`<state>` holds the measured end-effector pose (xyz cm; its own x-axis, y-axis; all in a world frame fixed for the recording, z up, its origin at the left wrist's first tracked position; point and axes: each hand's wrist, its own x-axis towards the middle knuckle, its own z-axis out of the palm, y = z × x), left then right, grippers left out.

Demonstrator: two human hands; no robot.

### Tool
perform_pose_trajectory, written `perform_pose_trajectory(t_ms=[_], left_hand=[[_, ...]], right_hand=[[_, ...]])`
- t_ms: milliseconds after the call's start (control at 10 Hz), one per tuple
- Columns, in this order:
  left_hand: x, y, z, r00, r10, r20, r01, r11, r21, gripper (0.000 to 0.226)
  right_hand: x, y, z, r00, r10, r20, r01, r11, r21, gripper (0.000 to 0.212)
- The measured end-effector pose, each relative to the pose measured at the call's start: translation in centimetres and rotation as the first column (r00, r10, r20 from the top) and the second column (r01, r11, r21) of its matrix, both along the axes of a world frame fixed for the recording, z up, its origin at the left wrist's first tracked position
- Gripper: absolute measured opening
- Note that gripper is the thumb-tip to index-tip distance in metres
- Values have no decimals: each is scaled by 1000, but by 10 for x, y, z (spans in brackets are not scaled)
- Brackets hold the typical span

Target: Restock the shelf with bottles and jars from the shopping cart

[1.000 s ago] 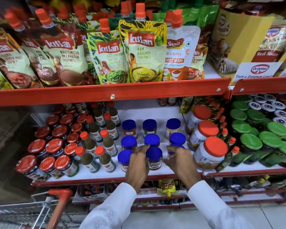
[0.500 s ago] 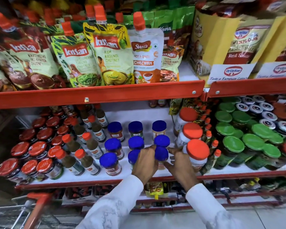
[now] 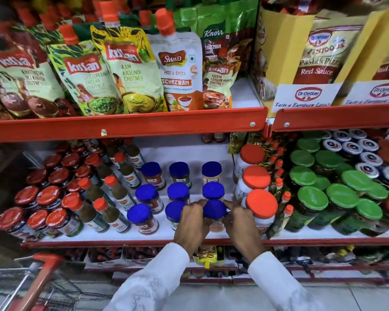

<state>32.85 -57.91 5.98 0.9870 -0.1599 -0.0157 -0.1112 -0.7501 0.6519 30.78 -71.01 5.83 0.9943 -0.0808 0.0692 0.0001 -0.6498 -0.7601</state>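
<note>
Several small jars with blue lids stand in three rows on the white middle shelf (image 3: 211,151). The front right blue-lidded jar (image 3: 215,209) sits between both my hands. My left hand (image 3: 192,223) wraps its left side and my right hand (image 3: 239,221) presses its right side, fingertips near the lid. Another blue-lidded jar (image 3: 174,211) stands just left of my left hand, partly hidden by it. The shopping cart (image 3: 43,272) with its red handle shows at the lower left.
Orange-lidded white jars (image 3: 261,204) stand right beside my right hand. Green-lidded jars (image 3: 312,198) fill the shelf to the right. Orange-capped sauce bottles (image 3: 112,212) and red-lidded jars (image 3: 47,196) stand to the left. Chutney pouches (image 3: 130,70) hang over the red upper shelf edge (image 3: 126,124).
Both hands have closed in from the middle front jar onto the front right blue-lidded jar. The view has shifted right and nearer the shelf.
</note>
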Motion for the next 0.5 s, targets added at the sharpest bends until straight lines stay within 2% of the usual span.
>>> perform_pose_trajectory(t_ms=[400, 500], left_hand=[[-3, 5, -5, 1000, -12, -5, 12, 1000, 4, 45], [-3, 4, -2, 1000, -23, 16, 23, 1000, 9, 46]], right_hand=[[0, 1, -3, 1000, 8, -30, -8, 1000, 2, 53], [-2, 0, -5, 998, -31, -50, 32, 999, 3, 52]])
